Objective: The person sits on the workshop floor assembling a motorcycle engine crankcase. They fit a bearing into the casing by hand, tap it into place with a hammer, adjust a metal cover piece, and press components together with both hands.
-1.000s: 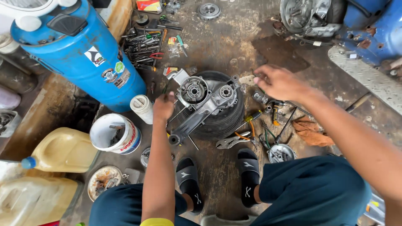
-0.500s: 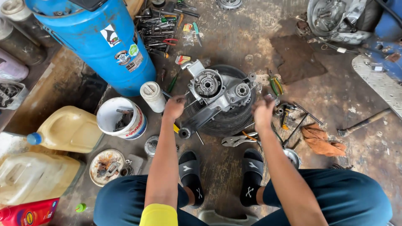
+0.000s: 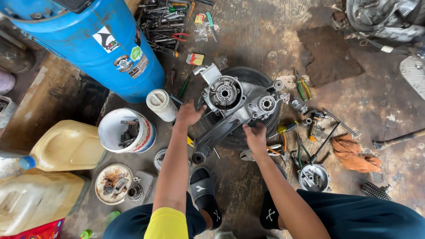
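A grey metal engine casing [image 3: 237, 106] lies on a black tyre [image 3: 261, 82] on the floor in front of me. My left hand [image 3: 189, 113] grips the casing's left edge. My right hand [image 3: 255, 136] holds its near right edge, below the small round bearing hole. Both arms reach forward between my knees, and my feet in black sandals [image 3: 204, 194] rest just under the tyre.
A big blue barrel [image 3: 93, 44] stands at the left, with a white bucket of parts [image 3: 126, 130], a white roll [image 3: 161, 104] and yellow jugs [image 3: 66, 146] beside it. Hand tools [image 3: 168, 22] lie beyond the tyre and more tools [image 3: 310, 124] to its right, near an orange rag [image 3: 354, 152].
My right hand came back from the tools on the right and took hold of the casing's near edge. My left hand stayed on the casing's left side. The view shifted closer.
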